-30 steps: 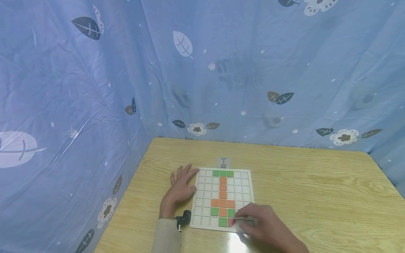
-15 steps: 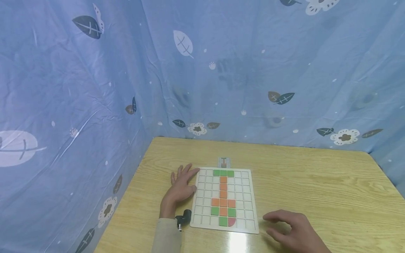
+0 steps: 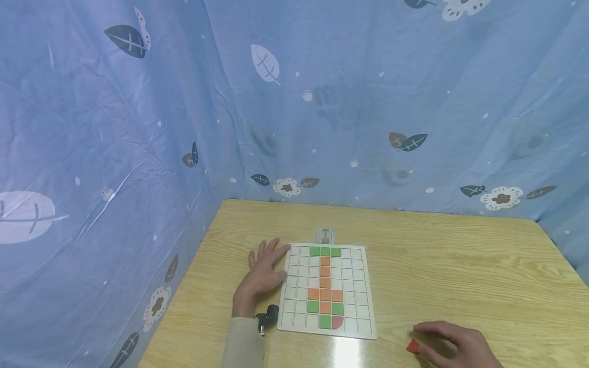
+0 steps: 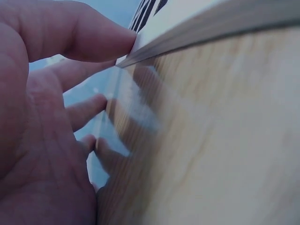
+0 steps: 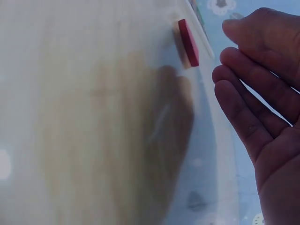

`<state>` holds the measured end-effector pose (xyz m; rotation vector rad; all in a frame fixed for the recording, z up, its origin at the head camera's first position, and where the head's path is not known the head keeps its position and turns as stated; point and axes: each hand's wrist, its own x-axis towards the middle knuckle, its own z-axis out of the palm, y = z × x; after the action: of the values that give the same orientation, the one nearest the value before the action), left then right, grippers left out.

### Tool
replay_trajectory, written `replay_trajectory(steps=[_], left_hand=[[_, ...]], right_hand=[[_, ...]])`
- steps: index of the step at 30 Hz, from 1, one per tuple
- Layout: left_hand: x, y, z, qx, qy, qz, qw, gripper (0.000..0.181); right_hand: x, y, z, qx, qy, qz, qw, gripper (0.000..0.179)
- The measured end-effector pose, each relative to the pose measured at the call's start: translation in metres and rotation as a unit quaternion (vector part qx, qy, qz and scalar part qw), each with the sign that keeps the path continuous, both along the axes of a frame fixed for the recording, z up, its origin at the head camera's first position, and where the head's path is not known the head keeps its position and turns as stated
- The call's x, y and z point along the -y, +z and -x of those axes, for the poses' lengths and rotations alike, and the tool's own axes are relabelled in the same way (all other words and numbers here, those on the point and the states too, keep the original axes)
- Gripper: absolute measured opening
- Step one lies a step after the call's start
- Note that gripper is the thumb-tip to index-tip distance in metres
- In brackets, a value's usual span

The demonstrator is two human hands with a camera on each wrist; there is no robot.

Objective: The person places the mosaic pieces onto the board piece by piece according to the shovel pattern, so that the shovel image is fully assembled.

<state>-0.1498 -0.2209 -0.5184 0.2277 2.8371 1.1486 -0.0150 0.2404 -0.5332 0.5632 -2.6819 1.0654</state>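
A white grid board (image 3: 359, 327) lies on the table, with green squares (image 3: 325, 322) and orange squares (image 3: 325, 294) set in its cells. Beside the lowest green square sits a pinkish-red quarter-round tile (image 3: 337, 322). My left hand (image 3: 259, 280) is spread at the board's left edge, thumb and index fingertip touching it. To the right of the board, my right hand (image 3: 460, 345) hovers with fingers extended near a red tile (image 3: 413, 346). In the right wrist view that red tile (image 5: 188, 43) lies on the table, apart from the fingertips.
A small patterned card (image 3: 325, 236) lies against the board's far edge. The wooden table (image 3: 460, 266) is bordered by a blue leaf-print curtain (image 3: 349, 102) at the back and left. A black device (image 3: 268, 318) is at the left wrist.
My right hand has left the board's lower right and moved rightward and nearer me, to the red tile. The quarter-round tile on the board has come into full sight. My left hand stays put.
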Motion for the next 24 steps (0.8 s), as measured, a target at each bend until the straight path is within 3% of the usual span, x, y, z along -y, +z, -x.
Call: replay_trajectory(steps=[6, 13, 18, 21, 24], left_hand=[[0.002, 0.001, -0.001, 0.001, -0.006, -0.002, 1.0, 0.083], [0.005, -0.001, -0.002, 0.002, -0.015, -0.008, 0.9999, 0.081], [0.005, -0.001, -0.002, 0.003, -0.019, -0.008, 0.9998, 0.081], [0.005, -0.002, -0.001, 0.0, -0.02, -0.007, 0.9998, 0.081], [0.005, -0.001, -0.001, 0.0, -0.019, -0.007, 0.9998, 0.081]], right_hand=[[-0.003, -0.005, -0.002, 0.018, 0.012, 0.012, 0.9997, 0.035], [0.003, -0.013, 0.004, -0.046, 0.088, 0.051, 0.9938, 0.052], [0.005, -0.014, 0.004, -0.018, 0.141, 0.09, 0.9857, 0.051], [0.006, -0.013, 0.002, 0.003, 0.15, 0.107, 0.9829, 0.049], [0.009, -0.013, 0.001, -0.013, 0.142, 0.103, 0.9845, 0.052]])
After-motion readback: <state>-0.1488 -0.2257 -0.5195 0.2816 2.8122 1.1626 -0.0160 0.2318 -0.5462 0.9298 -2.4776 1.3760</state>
